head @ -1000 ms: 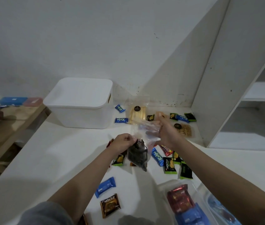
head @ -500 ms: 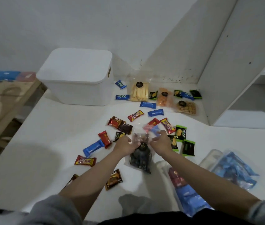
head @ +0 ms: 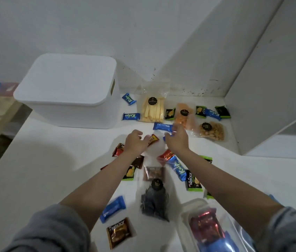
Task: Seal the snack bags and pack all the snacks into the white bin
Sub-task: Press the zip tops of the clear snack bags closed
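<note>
Head view: dark snack bag (head: 154,200) lies flat on the counter (head: 52,160) between the two forearms, its clear top toward the hands; whether its seal is closed cannot be told. Neither hand touches it. Left hand (head: 135,142) is above the counter beyond the bag, fingers loosely curled, tips close to a small red-and-yellow wrapped snack (head: 152,139); contact unclear. Right hand (head: 177,140) reaches toward a blue bar (head: 162,126), fingers spread and blurred, nothing clearly held.

Three more clear bags sit farther back: pale sticks (head: 152,110), orange pieces (head: 184,117), nuts (head: 211,131). Small wrapped snacks are scattered across the counter all around. White bin (head: 70,91) stands at the back left with its lid on.

Judgement: the step in hand looks like gathering loose snacks, early in the task. Next move calls for closing the fingers on the nearest wrappers, and the bin lid must come off before anything goes in.
</note>
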Demonstrator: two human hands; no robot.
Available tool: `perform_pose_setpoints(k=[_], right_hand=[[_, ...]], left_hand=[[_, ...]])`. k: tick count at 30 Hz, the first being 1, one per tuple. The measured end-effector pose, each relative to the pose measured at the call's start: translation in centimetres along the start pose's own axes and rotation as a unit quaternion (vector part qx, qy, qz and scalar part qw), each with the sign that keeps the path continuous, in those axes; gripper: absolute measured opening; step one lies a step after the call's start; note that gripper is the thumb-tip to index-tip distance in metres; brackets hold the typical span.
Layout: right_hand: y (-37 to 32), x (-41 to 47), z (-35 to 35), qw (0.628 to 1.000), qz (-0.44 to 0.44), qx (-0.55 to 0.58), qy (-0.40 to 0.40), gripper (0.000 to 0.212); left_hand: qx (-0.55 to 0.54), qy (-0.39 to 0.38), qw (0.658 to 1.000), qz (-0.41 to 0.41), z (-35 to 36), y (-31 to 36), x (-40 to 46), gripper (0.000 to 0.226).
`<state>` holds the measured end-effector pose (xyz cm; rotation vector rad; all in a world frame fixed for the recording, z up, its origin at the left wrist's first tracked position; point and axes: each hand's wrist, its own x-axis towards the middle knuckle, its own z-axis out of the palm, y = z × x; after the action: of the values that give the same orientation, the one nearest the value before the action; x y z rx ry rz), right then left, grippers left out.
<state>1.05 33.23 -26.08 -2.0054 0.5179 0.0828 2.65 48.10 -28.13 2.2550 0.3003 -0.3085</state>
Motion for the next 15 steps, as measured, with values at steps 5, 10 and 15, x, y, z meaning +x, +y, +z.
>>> perform_pose_setpoints(k=[5, 10, 15], right_hand=[[-1.9, 5.8, 1.4, 1.000, 0.001, 0.022, 0.002, 0.040], [-2.0, 10.2, 2.7, 0.999, 0.005, -0.015, -0.030, 0.025], [-1.8, 11.6, 2.9, 0.999, -0.009, -0.048, -0.018, 0.027]], left_hand=[[0.014, 0.005, 0.999, 0.040, 0.4, 2.5, 6.9, 0.039], [0.009, 0.013, 0.999, 0.035, 1.5, 3.6, 11.8, 0.046], [-0.021, -0.020, 0.999, 0.021, 2.2, 3.9, 12.7, 0.063]])
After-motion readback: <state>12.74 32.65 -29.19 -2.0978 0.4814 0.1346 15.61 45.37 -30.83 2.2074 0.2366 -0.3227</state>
